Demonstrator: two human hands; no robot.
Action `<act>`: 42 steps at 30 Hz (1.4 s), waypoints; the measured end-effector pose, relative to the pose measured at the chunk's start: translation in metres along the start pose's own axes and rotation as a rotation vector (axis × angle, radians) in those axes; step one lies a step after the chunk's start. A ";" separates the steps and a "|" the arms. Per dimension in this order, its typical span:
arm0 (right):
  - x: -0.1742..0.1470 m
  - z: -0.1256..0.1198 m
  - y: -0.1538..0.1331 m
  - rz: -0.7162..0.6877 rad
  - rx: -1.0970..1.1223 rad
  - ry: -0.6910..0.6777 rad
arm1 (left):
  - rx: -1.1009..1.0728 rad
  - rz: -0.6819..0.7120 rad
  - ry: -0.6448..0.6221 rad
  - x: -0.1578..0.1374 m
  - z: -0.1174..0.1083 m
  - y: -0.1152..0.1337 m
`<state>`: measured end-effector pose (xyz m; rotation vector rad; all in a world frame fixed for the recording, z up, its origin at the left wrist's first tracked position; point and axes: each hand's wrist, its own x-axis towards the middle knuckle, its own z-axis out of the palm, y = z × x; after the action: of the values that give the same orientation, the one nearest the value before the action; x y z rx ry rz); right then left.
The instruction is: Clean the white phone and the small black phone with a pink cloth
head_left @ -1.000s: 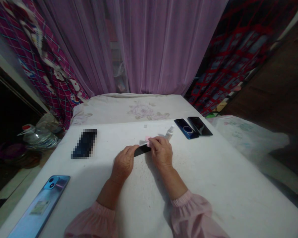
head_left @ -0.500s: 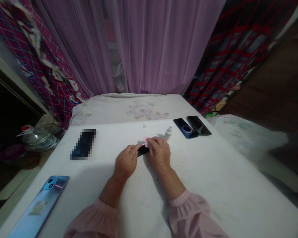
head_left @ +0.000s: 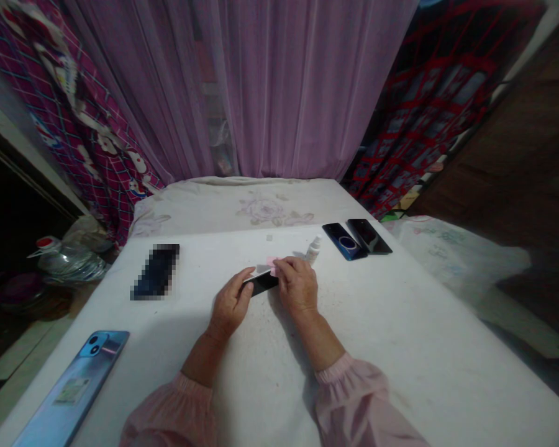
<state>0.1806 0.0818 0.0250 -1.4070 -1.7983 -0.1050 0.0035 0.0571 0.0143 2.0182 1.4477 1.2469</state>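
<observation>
My left hand point(head_left: 229, 305) grips the left end of a dark phone point(head_left: 263, 284), thumb on the near side and fingers along the far edge. The phone lies crosswise just above the white cloth, its black face up. Pinched in my right hand point(head_left: 300, 288) is a small pink cloth point(head_left: 273, 266) at the phone's right end, which the hand partly hides. Right behind that hand stands a small white spray bottle point(head_left: 313, 248). A tiny grey square point(head_left: 269, 238) lies farther back.
Two phones, one blue point(head_left: 345, 241) and one black point(head_left: 369, 236), lie side by side at back right. A pixelated dark device point(head_left: 156, 272) is on the left, with a light-blue phone point(head_left: 72, 391) nearer me. Purple curtains point(head_left: 279, 87) hang behind the white-covered table point(head_left: 400, 347).
My left hand has slid left along the phone, uncovering more of its black face. The right hand with the pink cloth stays at nearly the same place.
</observation>
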 end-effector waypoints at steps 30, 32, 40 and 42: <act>-0.021 0.010 -0.011 -0.012 0.168 -0.068 | 0.097 0.049 -0.065 -0.010 -0.002 -0.006; -0.018 0.005 -0.006 0.119 0.302 0.082 | 0.121 0.057 -0.048 -0.010 -0.001 -0.007; -0.008 -0.014 0.034 0.348 0.397 0.332 | 0.360 0.114 -0.058 -0.021 0.039 0.017; -0.008 -0.014 0.040 0.355 0.390 0.352 | 0.429 0.085 -0.082 -0.023 0.049 0.023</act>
<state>0.2218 0.0826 0.0131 -1.3039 -1.1866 0.1673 0.0551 0.0361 -0.0064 2.3939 1.7185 0.9273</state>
